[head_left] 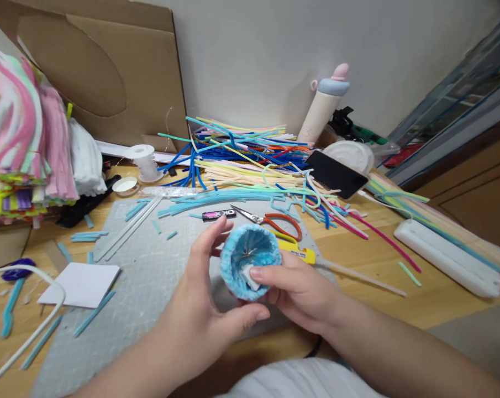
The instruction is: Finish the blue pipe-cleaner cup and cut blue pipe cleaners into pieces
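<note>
A small light-blue fuzzy cup-shaped piece (230, 272), which looks made of pipe cleaners, is tipped so that its hollow faces me. My right hand (301, 284) grips its right side, the thumb reaching inside onto a small white piece (250, 277) and the fingers underneath. Around the left side curves my left hand (204, 293), fingers and thumb spread apart with a gap to the piece. Whether its half-hidden fingertips touch the piece I cannot tell. Just beyond are orange-handled scissors (280, 221), a battery-like cylinder (219, 214) and a yellow glue gun (295, 251), partly covered.
Cut blue pieces (94, 314) and a white card (82, 284) lie left on the grey cutting mat (137, 265). Pipe cleaners (250, 149) are heaped at the back, beside a phone (336, 174) and a tumbler (322, 110). A white power strip (446, 257) lies right.
</note>
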`<move>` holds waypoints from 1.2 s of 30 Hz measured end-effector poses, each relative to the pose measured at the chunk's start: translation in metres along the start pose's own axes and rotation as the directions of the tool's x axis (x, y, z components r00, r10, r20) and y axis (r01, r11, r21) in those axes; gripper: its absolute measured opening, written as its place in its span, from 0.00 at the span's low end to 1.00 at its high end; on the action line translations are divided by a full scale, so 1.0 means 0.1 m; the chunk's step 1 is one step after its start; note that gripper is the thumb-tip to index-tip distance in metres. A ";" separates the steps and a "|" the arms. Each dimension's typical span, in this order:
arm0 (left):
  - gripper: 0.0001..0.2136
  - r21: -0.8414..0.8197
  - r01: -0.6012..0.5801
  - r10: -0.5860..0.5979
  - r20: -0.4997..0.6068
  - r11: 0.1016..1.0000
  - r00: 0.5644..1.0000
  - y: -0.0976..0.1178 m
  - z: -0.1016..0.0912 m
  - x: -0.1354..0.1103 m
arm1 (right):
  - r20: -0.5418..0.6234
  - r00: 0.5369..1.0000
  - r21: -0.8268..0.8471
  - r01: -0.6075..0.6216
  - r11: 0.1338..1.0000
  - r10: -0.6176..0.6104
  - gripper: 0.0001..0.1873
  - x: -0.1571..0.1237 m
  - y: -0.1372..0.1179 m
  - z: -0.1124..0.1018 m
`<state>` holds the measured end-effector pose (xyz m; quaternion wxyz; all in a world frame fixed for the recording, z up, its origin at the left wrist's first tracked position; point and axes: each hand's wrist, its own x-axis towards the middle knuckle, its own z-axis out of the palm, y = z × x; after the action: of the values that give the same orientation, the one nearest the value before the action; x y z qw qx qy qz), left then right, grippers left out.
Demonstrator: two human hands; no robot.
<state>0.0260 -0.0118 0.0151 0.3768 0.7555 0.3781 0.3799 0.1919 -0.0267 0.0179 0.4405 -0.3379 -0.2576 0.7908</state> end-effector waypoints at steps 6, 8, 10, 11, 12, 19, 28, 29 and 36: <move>0.16 0.395 -0.181 0.247 -0.121 0.901 0.962 0.00 -0.01 0.01 | -0.095 0.989 0.075 0.120 0.990 -0.112 0.11 0.03 0.11 0.02; 0.12 0.432 -0.155 0.227 -0.121 0.889 0.966 0.00 -0.01 0.03 | -0.108 0.983 0.080 0.157 0.984 -0.147 0.12 0.04 0.13 0.03; 0.17 0.346 -0.104 0.173 -0.175 0.933 0.969 -0.02 0.00 0.03 | -0.130 0.977 0.088 0.184 0.979 -0.172 0.13 0.04 0.14 0.04; 0.21 0.284 -0.071 0.130 -0.198 0.956 0.972 -0.03 0.01 0.04 | -0.136 0.975 0.095 0.189 0.977 -0.175 0.13 0.04 0.14 0.04; 0.24 0.232 -0.041 0.089 -0.202 0.972 0.975 -0.04 0.02 0.04 | -0.136 0.976 0.103 0.187 0.977 -0.172 0.13 0.05 0.14 0.04; 0.16 0.082 0.089 -0.077 -0.136 0.993 0.988 0.00 0.05 0.04 | -0.114 0.988 0.057 0.108 0.993 -0.101 0.09 0.03 0.18 0.03; 0.10 -0.345 0.336 -0.403 -0.145 0.877 0.904 -0.05 -0.02 0.09 | -0.057 0.971 -0.196 0.219 0.956 -0.234 0.15 -0.01 0.17 0.02; 0.10 -0.349 0.331 -0.403 -0.157 0.877 0.902 -0.05 -0.02 0.09 | -0.049 0.969 -0.201 0.228 0.953 -0.242 0.14 -0.01 0.17 0.02; 0.09 -0.485 0.426 -0.506 -0.040 0.764 0.861 0.02 -0.03 0.13 | 0.044 0.966 -0.288 0.255 0.923 -0.253 0.16 0.03 0.21 0.03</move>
<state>0.0299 -0.0003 0.0219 0.5938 0.4911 0.4839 0.4148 0.1781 -0.0347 0.0043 0.4841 -0.3604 -0.4139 0.6815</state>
